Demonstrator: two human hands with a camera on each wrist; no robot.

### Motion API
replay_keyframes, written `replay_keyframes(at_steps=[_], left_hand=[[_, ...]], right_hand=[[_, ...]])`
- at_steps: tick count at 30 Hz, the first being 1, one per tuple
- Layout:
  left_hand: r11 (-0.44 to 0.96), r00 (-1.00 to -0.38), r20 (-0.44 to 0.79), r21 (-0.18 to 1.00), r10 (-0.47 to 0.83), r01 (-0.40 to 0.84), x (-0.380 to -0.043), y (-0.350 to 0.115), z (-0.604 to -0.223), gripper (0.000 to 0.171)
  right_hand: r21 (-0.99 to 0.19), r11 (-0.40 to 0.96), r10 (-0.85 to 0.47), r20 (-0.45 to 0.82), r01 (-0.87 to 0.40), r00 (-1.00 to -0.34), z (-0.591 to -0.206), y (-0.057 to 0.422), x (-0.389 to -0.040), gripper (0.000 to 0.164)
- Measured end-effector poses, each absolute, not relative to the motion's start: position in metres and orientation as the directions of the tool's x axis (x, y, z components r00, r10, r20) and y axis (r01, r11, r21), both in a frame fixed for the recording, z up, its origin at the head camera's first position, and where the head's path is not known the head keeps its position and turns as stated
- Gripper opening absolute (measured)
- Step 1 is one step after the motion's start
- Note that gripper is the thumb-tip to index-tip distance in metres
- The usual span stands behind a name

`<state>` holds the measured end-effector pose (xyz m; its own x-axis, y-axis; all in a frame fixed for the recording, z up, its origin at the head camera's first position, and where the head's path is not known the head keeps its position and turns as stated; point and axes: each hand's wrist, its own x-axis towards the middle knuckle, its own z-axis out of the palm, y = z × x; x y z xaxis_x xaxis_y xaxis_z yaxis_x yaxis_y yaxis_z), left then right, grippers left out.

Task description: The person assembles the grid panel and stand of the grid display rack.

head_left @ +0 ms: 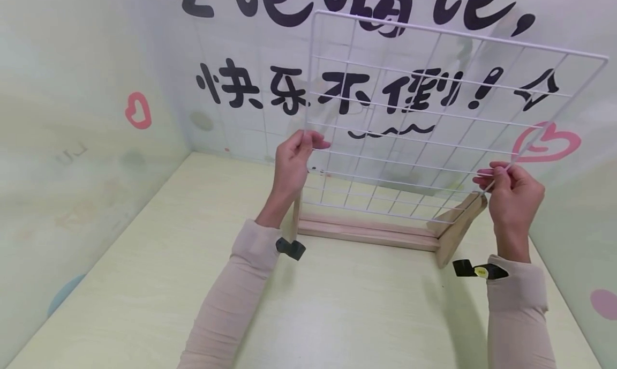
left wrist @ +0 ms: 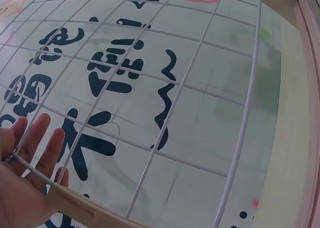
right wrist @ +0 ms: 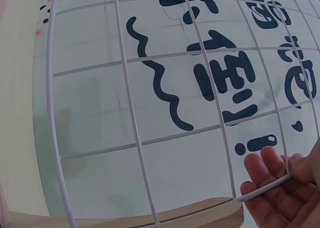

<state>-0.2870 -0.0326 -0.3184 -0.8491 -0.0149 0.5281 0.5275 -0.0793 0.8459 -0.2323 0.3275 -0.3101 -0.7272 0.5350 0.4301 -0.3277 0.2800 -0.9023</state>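
Note:
A white wire grid panel (head_left: 441, 32) stands tilted, its lower edge close to a wooden stand (head_left: 366, 235). My left hand (head_left: 293, 157) pinches its left edge wire, with the fingers behind the mesh. On the opposite edge my right hand (head_left: 516, 197) pinches the wire between thumb and fingers. The stand has a grooved crossbar and a slanted side piece (head_left: 458, 232) at its right end; my left arm partly hides the left side piece. In the right wrist view, the side piece (right wrist: 200, 213) lies along the panel's edge. Whether the panel sits in the groove, I cannot tell.
The stand rests on a pale wooden table (head_left: 308, 305). Behind it rises a white wall with black lettering (head_left: 344, 93) and a pink heart (head_left: 554, 144). A side wall (head_left: 96, 197) bounds the table on the left, another (head_left: 578, 213) on the right.

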Motion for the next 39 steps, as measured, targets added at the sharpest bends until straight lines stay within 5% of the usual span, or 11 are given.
replay_keyframes(at_steps=[27,39], left_hand=[[0.004,-0.905,0.426,0.905,0.003,0.426,-0.281,-0.042,-0.341,0.03],[-0.002,-0.896,0.444,0.896,0.01,0.444,-0.281,-0.042,-0.346,0.027]], right_hand=[[-0.924,0.325,0.557,0.36,-0.203,-0.749,-0.33,0.328,-0.229,0.015],[-0.937,0.218,0.567,0.348,-0.272,-0.747,-0.337,0.329,-0.228,0.015]])
